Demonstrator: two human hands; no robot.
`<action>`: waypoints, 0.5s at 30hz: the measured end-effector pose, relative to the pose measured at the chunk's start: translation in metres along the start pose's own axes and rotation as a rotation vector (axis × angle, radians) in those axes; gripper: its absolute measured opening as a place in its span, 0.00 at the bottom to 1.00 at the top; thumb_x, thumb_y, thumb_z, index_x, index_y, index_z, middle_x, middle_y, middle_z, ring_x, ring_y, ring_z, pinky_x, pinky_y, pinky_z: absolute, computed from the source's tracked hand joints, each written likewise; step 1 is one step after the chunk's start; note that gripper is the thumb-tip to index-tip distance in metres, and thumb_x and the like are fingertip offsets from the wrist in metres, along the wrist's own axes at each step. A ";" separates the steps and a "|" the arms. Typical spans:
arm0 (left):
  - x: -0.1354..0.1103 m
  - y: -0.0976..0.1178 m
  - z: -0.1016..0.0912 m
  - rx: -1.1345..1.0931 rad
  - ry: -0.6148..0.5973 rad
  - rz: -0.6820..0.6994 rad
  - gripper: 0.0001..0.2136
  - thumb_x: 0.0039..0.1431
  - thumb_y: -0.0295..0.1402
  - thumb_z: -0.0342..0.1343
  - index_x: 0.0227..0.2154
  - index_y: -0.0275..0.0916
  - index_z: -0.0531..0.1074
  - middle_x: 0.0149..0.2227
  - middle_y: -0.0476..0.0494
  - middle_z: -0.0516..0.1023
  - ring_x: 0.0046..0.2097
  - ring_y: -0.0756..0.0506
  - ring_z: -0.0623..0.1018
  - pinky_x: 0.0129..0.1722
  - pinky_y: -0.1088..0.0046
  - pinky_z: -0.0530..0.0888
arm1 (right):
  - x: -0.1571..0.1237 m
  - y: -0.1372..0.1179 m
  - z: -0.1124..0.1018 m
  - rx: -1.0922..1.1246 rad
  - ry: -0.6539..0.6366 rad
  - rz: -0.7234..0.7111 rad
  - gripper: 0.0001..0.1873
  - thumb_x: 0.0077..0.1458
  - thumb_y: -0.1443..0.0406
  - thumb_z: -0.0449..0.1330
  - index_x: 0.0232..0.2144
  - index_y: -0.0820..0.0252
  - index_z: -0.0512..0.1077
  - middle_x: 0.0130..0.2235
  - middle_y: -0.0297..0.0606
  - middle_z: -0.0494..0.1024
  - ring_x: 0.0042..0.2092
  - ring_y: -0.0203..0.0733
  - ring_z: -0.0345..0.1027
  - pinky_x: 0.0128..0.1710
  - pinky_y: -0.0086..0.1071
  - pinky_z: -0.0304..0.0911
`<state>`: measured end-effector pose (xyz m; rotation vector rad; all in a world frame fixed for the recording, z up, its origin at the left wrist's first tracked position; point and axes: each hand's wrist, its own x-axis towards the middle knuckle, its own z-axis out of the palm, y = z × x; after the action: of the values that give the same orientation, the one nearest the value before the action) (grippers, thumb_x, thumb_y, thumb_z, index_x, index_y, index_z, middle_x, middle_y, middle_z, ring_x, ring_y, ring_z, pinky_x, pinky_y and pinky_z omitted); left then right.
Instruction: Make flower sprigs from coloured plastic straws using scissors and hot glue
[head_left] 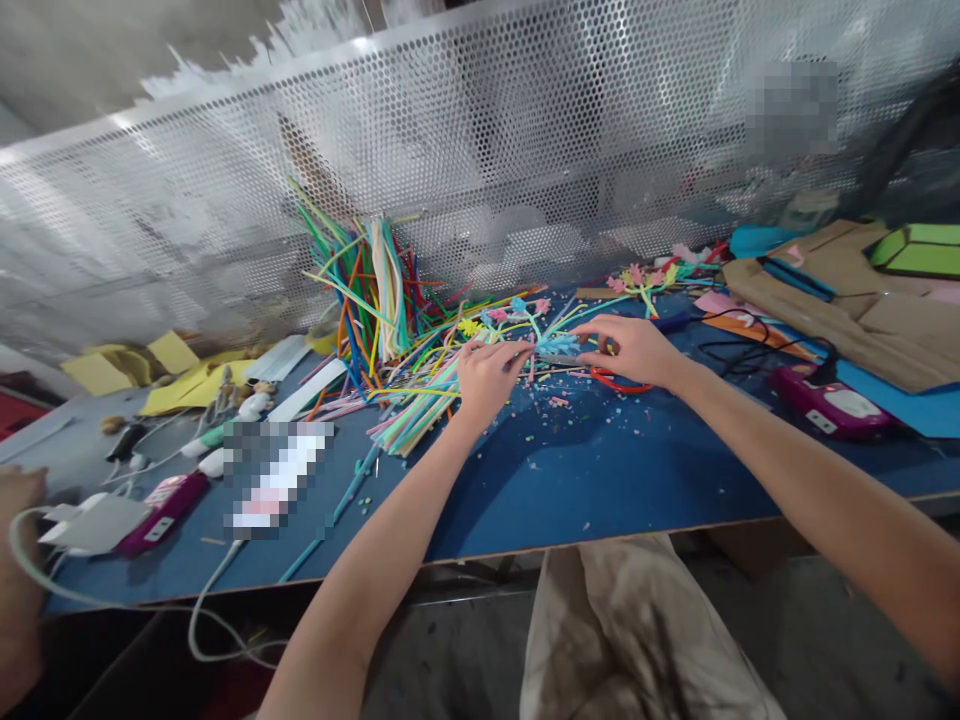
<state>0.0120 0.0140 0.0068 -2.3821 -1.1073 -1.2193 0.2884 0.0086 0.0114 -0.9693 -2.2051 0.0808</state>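
My left hand [491,380] is closed, its fingertips pinched at the left end of a light blue fuzzy pipe-cleaner piece [556,345]. From the other side, the curled thumb and fingers of my right hand [634,350] grip the right end of the same piece. Just under my right hand show the red handles of scissors [621,384], their blades partly hidden. Pale pipe cleaners [409,425] lie in a bundle beside my left wrist. Small coloured clippings [559,402] are scattered below both hands.
Upright bunches of coloured pipe cleaners [382,290] stand before a perforated metal panel [480,130]. Finished-looking pink flowers [637,278] lie behind my right hand. Purple power strips [832,405], cables, a phone [281,480] and brown paper [825,300] flank the blue table [555,490]. Another person's arm [22,580] shows at left.
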 end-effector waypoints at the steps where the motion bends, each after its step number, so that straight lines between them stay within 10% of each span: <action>1: 0.000 0.001 0.000 0.002 -0.005 0.001 0.08 0.69 0.40 0.56 0.41 0.50 0.80 0.41 0.52 0.86 0.42 0.47 0.84 0.49 0.63 0.67 | 0.000 0.001 0.002 0.008 0.005 -0.001 0.18 0.61 0.54 0.63 0.51 0.51 0.76 0.47 0.37 0.80 0.33 0.38 0.72 0.37 0.35 0.67; 8: -0.002 -0.002 0.002 -0.001 -0.008 0.009 0.07 0.69 0.40 0.57 0.41 0.51 0.80 0.41 0.54 0.86 0.42 0.48 0.84 0.51 0.63 0.66 | 0.001 0.002 0.003 0.085 0.120 -0.046 0.13 0.65 0.55 0.57 0.39 0.51 0.81 0.41 0.37 0.83 0.44 0.45 0.76 0.46 0.38 0.69; 15: -0.002 -0.005 0.002 0.013 -0.040 -0.060 0.10 0.69 0.44 0.55 0.42 0.49 0.80 0.42 0.49 0.85 0.43 0.46 0.83 0.51 0.63 0.67 | -0.002 -0.001 -0.014 -0.022 0.314 0.266 0.23 0.67 0.48 0.49 0.44 0.54 0.78 0.45 0.44 0.81 0.38 0.48 0.75 0.42 0.43 0.70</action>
<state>0.0084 0.0174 0.0035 -2.3896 -1.2031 -1.1838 0.2971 0.0037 0.0208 -1.1960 -1.7884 0.0240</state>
